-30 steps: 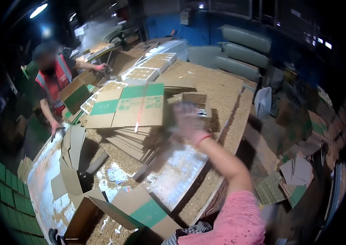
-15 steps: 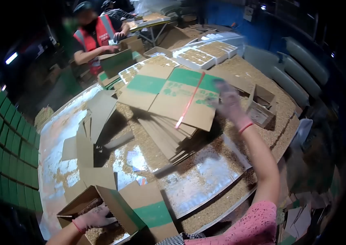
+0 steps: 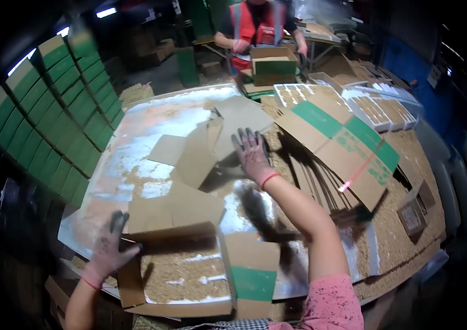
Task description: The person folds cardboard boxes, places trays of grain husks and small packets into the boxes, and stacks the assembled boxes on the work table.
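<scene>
An open cardboard box [image 3: 175,269] at the near edge of the table holds brown granules with white strips. My left hand [image 3: 107,250], in a pink glove with dark fingertips, is at the box's left rim with its fingers apart. My right hand [image 3: 253,157], gloved alike, has its fingers spread over the middle of the table, beside a grey-brown cardboard sheet [image 3: 239,118], and holds nothing. Just right of it lies a stack of flattened green-and-brown cartons [image 3: 335,143] with a pink strap.
Stacked green cartons [image 3: 52,121] stand at the left. A co-worker in a red vest [image 3: 258,25] handles a box [image 3: 273,66] across the table. White trays of granules [image 3: 382,113] and a small carton [image 3: 415,212] are at the right.
The view has swung left. My left hand has come out of the box's inside to its left rim. My right hand has moved from the strapped stack's right side to its left.
</scene>
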`<state>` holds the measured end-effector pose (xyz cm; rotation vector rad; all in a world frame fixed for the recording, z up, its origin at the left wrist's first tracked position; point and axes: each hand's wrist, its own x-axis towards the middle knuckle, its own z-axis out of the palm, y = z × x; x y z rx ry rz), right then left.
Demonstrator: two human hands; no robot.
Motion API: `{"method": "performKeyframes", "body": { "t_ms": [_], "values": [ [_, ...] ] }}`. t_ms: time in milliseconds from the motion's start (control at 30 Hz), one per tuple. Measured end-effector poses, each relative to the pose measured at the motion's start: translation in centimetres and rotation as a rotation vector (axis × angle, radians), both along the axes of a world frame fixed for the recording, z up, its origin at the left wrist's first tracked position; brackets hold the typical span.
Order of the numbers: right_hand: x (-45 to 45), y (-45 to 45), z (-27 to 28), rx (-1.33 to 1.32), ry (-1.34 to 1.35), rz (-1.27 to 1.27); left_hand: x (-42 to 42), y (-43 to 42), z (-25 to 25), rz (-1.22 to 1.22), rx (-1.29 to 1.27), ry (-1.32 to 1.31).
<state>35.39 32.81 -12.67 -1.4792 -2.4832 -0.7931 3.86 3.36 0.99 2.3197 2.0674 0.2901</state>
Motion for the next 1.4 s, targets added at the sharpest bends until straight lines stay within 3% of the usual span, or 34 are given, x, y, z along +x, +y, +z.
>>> {"method": "performKeyframes", "body": {
  "t_ms": [100,167,200,233,300,367,433,467,567,600,633,700,733,767,833,900,933,967,1000,1033,1100,1133,1167,1233,1267,1367,1400],
  "values": [
    [-2.0,7.7,-1.7,-0.015,0.115,-0.108,-3.0,-1.0,-3.8,0.012,-0.029,-0.253],
    [-2.1,10.3,-3.4,-0.269,-0.087,-0.015,-4.0,-0.8,-4.1,-0.033,-0.044,-0.353],
    [-1.9,8.6,-2.7,-0.218,-0.103,0.133,-4.1,-0.8,-4.0,-0.028,-0.038,-0.364],
    [-2.2,6.2,-0.9,-0.382,-0.19,0.141,-3.9,-0.6,-3.7,-0.024,-0.062,-0.435],
    [0.1,2.2,-1.7,-0.062,-0.075,0.48,-2.8,-0.3,-3.8,-0.024,-0.095,-0.537],
    [1.9,-2.0,3.1,-0.018,0.014,0.501,-1.6,0.3,-3.5,-0.031,0.237,-0.31],
    [1.7,-7.6,11.3,0.07,0.094,0.499,0.3,2.3,0.6,-0.279,0.51,0.017],
    [1.0,-9.9,14.7,0.064,0.167,0.617,2.2,3.4,2.5,-0.332,0.573,0.016],
    [-1.9,-14.4,19.9,0.198,0.293,0.772,5.1,6.8,7.2,-0.469,0.392,0.208],
    [-1.5,-14.0,20.3,0.173,0.35,0.768,4.5,7.5,7.1,-0.444,0.348,0.085],
    [-0.9,-13.2,19.7,0.23,0.429,0.69,4.2,7.8,7.2,-0.44,0.302,-0.084],
    [1.5,-11.7,16.4,0.401,0.517,0.45,2.7,6.5,7.0,-0.275,0.26,-0.039],
    [2.7,-10.4,11.6,0.305,0.581,0.305,1.9,5.9,6.4,-0.273,0.263,-0.031],
    [3.5,-8.4,4.4,0.125,0.453,0.107,1.0,5.6,5.3,-0.238,0.29,-0.099],
    [3.9,-8.4,-3.8,-0.339,-0.226,0.114,-1.1,5.2,3.3,-0.203,0.318,-0.156],
    [4.0,-10.1,-8.6,-0.449,-0.168,0.155,-2.9,5.7,1.9,0.217,-0.068,-0.302],
    [4.1,-10.5,-10.7,-0.462,-0.154,0.144,-3.1,6.0,1.6,0.224,-0.06,-0.293],
    [4.3,-10.9,-12.9,-0.474,-0.139,0.133,-3.3,6.1,1.2,0.209,-0.043,-0.502],
    [4.3,-11.1,-12.2,-0.513,-0.161,0.133,-3.4,6.0,0.7,0.194,-0.029,-0.715],
    [4.4,-11.6,-11.5,-0.536,-0.173,0.138,-3.6,6.5,0.2,0.209,-0.03,-0.714],
    [4.9,-12.0,-10.2,-0.604,-0.125,0.125,-4.2,8.1,0.4,0.095,-0.134,-0.226],
    [5.3,-11.6,-9.0,-0.615,-0.1,0.123,-3.7,7.3,1.4,-0.155,-0.048,0.18],
    [5.7,-11.3,-7.7,-0.625,-0.074,0.122,-3.3,8.4,1.3,-0.045,-0.259,0.388],
    [7.7,-12.1,-4.7,-0.606,0.525,0.061,-2.9,9.7,0.8,-0.14,-0.357,0.702],
    [8.9,-12.8,-2.8,-0.777,0.813,0.038,-2.5,9.9,1.1,-0.145,-0.346,0.696],
    [10.6,-15.5,0.8,-0.672,1.167,0.115,0.3,9.7,3.4,-0.057,-0.338,0.722],
    [9.4,-17.3,3.6,-0.494,1.313,0.255,0.0,9.5,3.3,-0.125,-0.183,0.606]
  ]
}}
